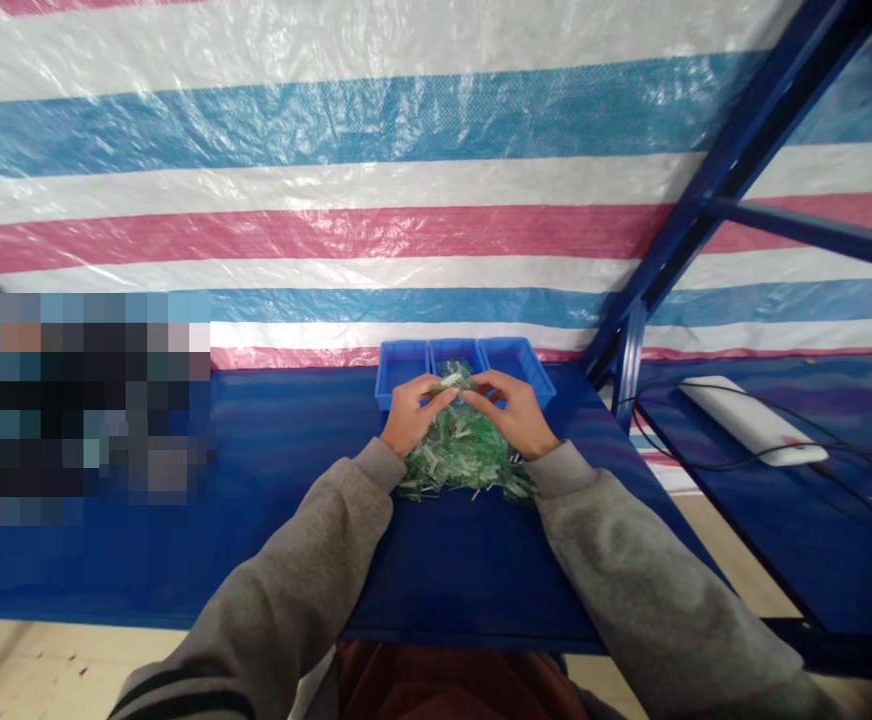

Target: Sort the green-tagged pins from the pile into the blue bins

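Observation:
A heap of small green pieces (460, 462) lies on the blue table (286, 470) in front of me. My left hand (411, 412) and my right hand (511, 412) are both above the far end of the heap, fingers curled in a pinch. Between their fingertips sits a small pale green piece (452, 381), touched from both sides. Just behind the hands stand three blue bins (517, 356) in a row. Grey sleeves cover both arms.
A striped blue, pink and white tarpaulin (376, 200) hangs behind the table. A blue metal frame (706, 200) rises at the right. On a neighbouring blue surface at the right lie a white power strip (751, 420) and black cables. A blurred area covers the left.

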A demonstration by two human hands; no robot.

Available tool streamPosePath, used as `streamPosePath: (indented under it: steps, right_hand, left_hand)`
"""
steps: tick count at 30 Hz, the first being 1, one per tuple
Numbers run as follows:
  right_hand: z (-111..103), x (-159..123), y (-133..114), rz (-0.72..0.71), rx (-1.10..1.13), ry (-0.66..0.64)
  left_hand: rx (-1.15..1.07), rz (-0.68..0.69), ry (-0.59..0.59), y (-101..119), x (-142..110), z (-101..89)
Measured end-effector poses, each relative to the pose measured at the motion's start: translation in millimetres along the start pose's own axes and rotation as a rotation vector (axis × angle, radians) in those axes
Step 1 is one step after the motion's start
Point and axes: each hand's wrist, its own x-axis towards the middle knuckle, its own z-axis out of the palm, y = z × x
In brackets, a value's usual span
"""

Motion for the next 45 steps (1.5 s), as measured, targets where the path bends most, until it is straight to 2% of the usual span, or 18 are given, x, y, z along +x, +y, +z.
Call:
streamPosePath:
  steps: [9, 15, 17, 19, 23, 27, 30, 33, 37, 45]
  right_hand:
    - [5, -6, 3, -0.026, -0.014, 0.037]
    - [-2, 5, 0, 0.021, -0.018, -0.08]
    - [-2, 7, 0, 0.039, -0.017, -0.063]
    - [-1, 6, 0, -0.004, -0.017, -0.021]
    - [1, -3, 2, -0.213, -0.072, -0.013]
    - [1, -8, 1, -0.246, -0.114, 0.025]
    - [0, -7, 0, -0.2, -0.109, 0.035]
    - [0, -7, -3, -0.178, -0.105, 0.013]
    - [-1, -9, -5, -0.187, -0.109, -0.02]
    - [1, -11, -6, -0.159, -0.13, 0.025]
  left_hand:
    - [-0.136, -0.085, 0.034, 0, -11, 2.7]
    - [-0.202, -0.154, 0.066, 3, -1, 1.7]
    - [-0.275, -0.179, 0.056, 3, 3, 1.0]
    - [-0.33, -0.197, 0.064, 4, 5, 1.0]
    - [-0.37, -0.235, 0.084, 1, 1, 3.1]
    - [-0.29, -0.179, 0.043, 0, -5, 3.1]
    - [-0.11, -0.013, 0.019, 1, -6, 0.0]
    - [0.085, 0.134, 0.054, 2, -7, -1.6]
    - [0.138, 0.103, 0.009, 3, -10, 0.3]
    - [0.061, 0.031, 0.062, 1, -11, 1.6]
